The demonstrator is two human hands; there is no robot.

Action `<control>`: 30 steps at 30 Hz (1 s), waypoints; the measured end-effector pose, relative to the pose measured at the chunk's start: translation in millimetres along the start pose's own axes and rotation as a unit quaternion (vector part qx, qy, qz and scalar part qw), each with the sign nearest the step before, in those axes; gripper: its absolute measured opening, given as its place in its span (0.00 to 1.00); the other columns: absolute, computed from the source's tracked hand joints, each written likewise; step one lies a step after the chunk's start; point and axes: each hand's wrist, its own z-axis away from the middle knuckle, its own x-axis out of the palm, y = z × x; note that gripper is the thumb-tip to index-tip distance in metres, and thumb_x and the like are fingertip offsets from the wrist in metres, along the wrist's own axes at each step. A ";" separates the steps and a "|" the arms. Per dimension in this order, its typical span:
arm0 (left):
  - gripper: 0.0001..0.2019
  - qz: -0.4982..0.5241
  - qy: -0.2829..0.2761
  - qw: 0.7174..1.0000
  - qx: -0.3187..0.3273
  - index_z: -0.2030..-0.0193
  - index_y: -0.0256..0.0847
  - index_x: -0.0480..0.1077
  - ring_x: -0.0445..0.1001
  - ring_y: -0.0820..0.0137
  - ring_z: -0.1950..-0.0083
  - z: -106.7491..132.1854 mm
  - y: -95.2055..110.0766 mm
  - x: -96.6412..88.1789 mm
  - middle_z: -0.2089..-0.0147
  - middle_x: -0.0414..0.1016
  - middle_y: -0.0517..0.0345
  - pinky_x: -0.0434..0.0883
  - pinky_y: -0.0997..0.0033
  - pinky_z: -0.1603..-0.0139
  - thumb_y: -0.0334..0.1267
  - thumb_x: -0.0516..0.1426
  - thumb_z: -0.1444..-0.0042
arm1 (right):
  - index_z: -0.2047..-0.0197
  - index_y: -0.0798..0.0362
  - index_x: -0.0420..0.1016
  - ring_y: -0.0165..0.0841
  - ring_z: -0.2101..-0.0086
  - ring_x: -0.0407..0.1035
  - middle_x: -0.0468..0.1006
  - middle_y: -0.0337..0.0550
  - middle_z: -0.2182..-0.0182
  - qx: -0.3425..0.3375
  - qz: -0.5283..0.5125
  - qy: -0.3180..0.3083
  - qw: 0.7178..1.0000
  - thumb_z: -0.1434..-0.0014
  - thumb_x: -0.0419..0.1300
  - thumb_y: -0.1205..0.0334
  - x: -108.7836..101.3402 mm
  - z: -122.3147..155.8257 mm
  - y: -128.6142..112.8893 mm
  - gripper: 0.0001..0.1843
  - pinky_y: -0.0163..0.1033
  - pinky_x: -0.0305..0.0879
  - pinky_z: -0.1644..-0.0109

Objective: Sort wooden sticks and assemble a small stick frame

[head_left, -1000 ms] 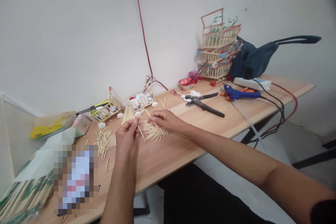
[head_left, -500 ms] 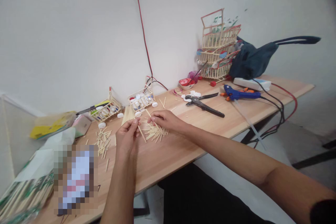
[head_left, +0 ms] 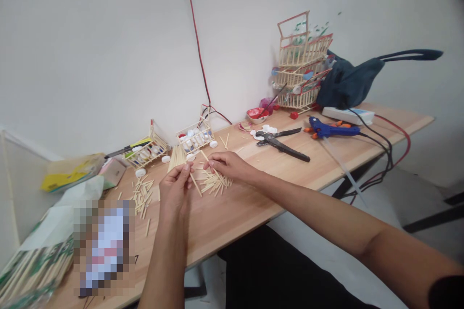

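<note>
My left hand pinches a thin wooden stick, which slants down from the fingertips. Close beside it, my right hand has its fingers closed on a second wooden stick, its upper end sticking out past the fingertips. Under and in front of the right hand lies a pile of short cut sticks. Longer sticks lie in a bunch just behind my left hand. More short pieces are scattered to the left.
Two small stick carts with white wheels stand by the wall. Black cutters, a blue glue gun and a red paint dish are to the right. Stacked stick baskets and a dark bag stand behind. Packaged sticks lie front left.
</note>
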 end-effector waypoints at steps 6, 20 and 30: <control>0.19 -0.002 0.002 1.000 -0.002 0.67 0.34 0.79 0.62 0.81 0.77 0.2 0.2 0.2 0.72 0.74 0.57 0.58 0.81 0.79 0.43 0.72 0.65 | 0.61 0.59 0.77 0.25 0.72 0.62 0.74 0.39 0.71 -0.001 0.002 0.001 1.000 0.36 0.50 0.63 0.3 -0.6 0.9 0.15 0.30 0.55 0.67; 0.22 -0.055 0.011 0.998 0.031 0.60 0.36 0.75 0.63 0.80 0.80 -6.8 -8.5 -4.9 0.71 0.76 0.59 0.58 0.78 0.78 0.42 0.70 0.62 | 0.62 0.59 0.78 0.25 0.73 0.61 0.73 0.39 0.72 0.005 0.002 0.003 1.000 0.37 0.51 0.63 -0.5 -0.7 -0.5 0.15 0.30 0.54 0.68; 0.22 -0.168 -0.013 0.980 0.104 0.53 0.36 0.75 0.61 0.78 0.78 1.1 -1.4 3.1 0.70 0.74 0.60 0.58 0.76 0.77 0.46 0.65 0.53 | 0.61 0.58 0.78 0.26 0.71 0.64 0.75 0.39 0.71 -0.003 0.016 0.003 1.000 0.36 0.51 0.63 0.9 -1.4 2.8 0.14 0.30 0.56 0.66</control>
